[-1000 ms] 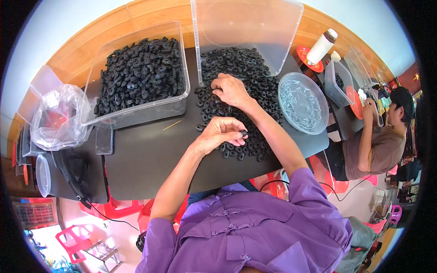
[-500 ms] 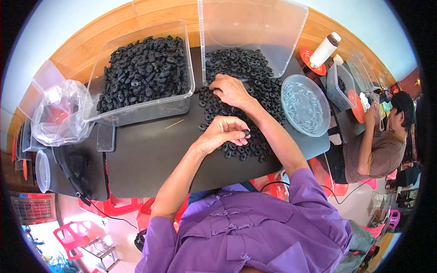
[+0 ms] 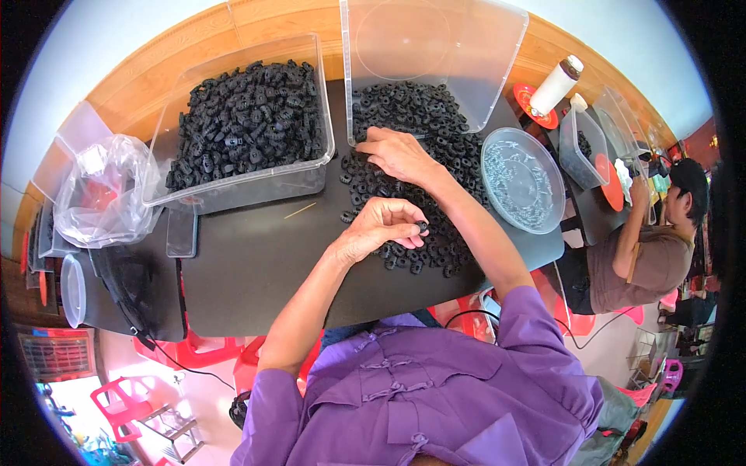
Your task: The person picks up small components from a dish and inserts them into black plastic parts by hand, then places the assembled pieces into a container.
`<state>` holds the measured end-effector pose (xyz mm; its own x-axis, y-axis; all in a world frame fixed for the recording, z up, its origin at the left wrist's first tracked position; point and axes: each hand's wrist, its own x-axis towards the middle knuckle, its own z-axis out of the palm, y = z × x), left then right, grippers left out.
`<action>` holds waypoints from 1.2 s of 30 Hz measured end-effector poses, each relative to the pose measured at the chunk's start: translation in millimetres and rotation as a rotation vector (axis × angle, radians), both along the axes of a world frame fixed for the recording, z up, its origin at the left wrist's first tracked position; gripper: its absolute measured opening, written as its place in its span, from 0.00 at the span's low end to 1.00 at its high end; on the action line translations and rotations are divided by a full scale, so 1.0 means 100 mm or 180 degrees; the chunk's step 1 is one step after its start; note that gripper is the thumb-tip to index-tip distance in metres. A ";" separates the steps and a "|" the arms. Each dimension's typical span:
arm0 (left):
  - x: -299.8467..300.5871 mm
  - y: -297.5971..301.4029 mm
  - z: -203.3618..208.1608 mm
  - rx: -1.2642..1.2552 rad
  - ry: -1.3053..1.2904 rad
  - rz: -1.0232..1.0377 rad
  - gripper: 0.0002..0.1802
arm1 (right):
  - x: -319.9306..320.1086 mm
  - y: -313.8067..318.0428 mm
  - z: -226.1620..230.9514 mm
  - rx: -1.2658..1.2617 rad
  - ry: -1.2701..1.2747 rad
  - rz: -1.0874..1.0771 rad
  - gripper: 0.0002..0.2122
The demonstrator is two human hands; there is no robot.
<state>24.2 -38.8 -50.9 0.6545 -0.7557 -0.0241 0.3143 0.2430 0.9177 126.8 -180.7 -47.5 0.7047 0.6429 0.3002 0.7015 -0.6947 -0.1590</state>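
My left hand (image 3: 381,231) is closed in a pinch above the near side of a pile. Between its thumb and index finger sits a small black plastic piece (image 3: 422,227), which looks like a cord lock. Loose black plastic pieces (image 3: 458,167) of similar look spread over the table under and around both hands. At the far left edge of this pile, by the mouth of a tipped clear bin (image 3: 482,78), my right hand (image 3: 396,155) reaches down with bent fingers against the pieces. Whatever its fingertips grip is hidden.
A clear bin (image 3: 233,198) heaped with black pieces stands at the left. To the right sits a round clear tub (image 3: 548,221) with tiny shiny parts. A thin stick (image 3: 300,210), a phone (image 3: 182,234) and a plastic bag (image 3: 116,210) lie leftward. A co-worker (image 3: 645,248) sits at far right.
My right hand shifts very slightly over the pile, its fingers still among the pieces. My left hand keeps its pinch on the black piece, nearly still.
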 end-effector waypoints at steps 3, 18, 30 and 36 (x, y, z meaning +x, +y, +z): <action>0.00 0.00 0.01 -0.0009 0.0021 -0.0015 0.07 | -0.02 -0.18 -0.02 0.0213 0.0271 -0.0123 0.07; 0.00 -0.01 0.00 0.0025 0.0071 0.0002 0.08 | -0.09 -0.36 0.02 0.0670 0.0384 -0.1222 0.04; 0.06 -0.03 -0.07 -0.0323 0.0077 0.0949 0.08 | -0.29 -0.46 0.09 0.2221 0.1161 -0.1098 0.06; 0.08 0.00 -0.08 -0.0376 0.0057 0.1455 0.10 | -0.85 -0.55 0.30 0.3621 0.2632 -0.0795 0.07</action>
